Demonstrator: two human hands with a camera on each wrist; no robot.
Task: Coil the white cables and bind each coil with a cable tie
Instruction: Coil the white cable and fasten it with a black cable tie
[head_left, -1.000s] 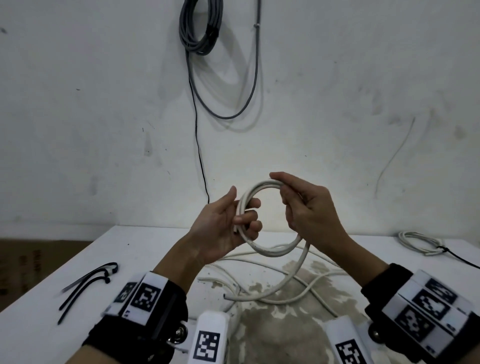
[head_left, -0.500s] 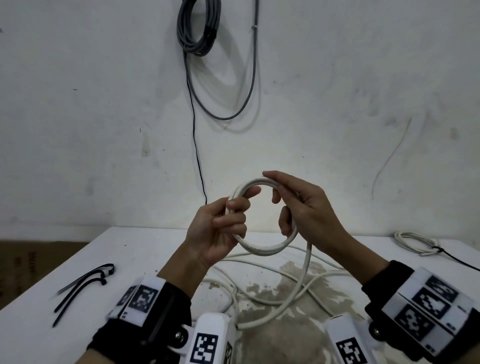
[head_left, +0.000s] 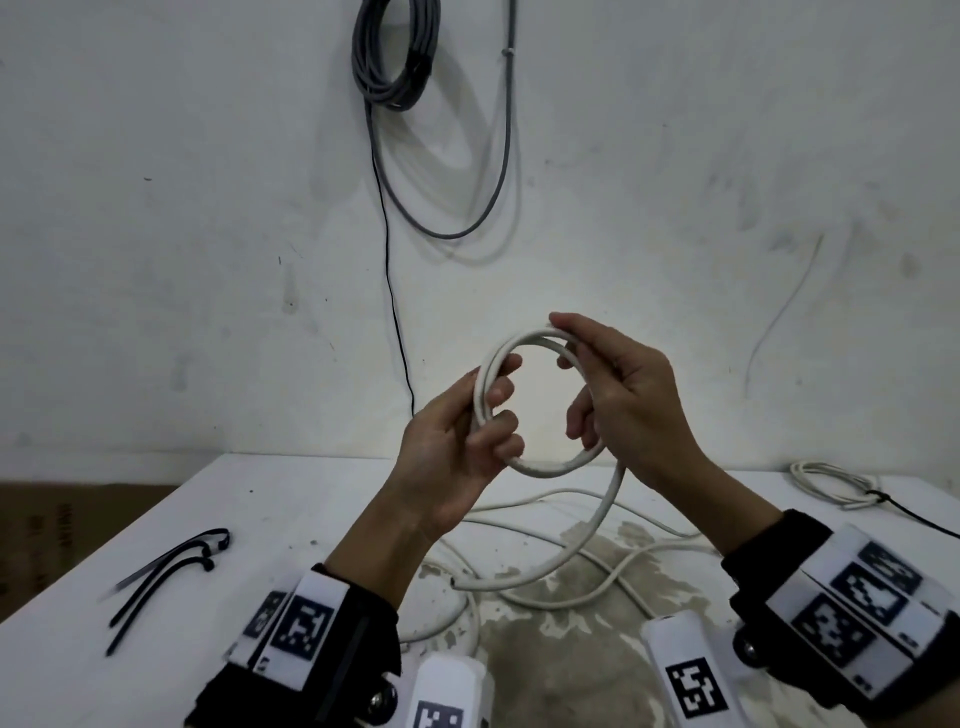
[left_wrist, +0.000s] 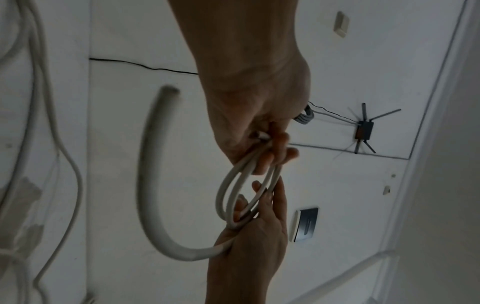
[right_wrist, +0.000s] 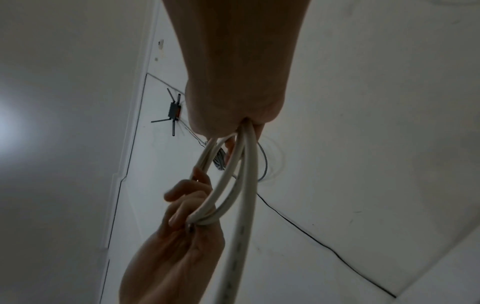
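A thick white cable (head_left: 545, 467) is wound into a small coil held up above the white table (head_left: 218, 499). My left hand (head_left: 467, 431) grips the coil's left side with curled fingers. Along the coil's top and right side, my right hand (head_left: 618, 400) curls round the strands. The cable's loose tail (head_left: 587, 551) hangs from the coil down to the table, its cut end lying near the middle. In the left wrist view the coil (left_wrist: 233, 197) runs between both hands. The right wrist view shows the strands (right_wrist: 228, 176) leaving my right hand (right_wrist: 233, 115). Black cable ties (head_left: 161, 566) lie at the table's left.
Thinner white cables (head_left: 571, 525) sprawl loose over the stained middle of the table. A small white coil (head_left: 831, 483) tied with a black tie sits at the far right. Grey cable (head_left: 395, 57) hangs on the wall behind. A cardboard box (head_left: 78, 525) stands left of the table.
The coil has gained another turn and sits a little higher. My right hand slid up over the coil's top, my left hand re-gripped its left side, and the loose tail became shorter.
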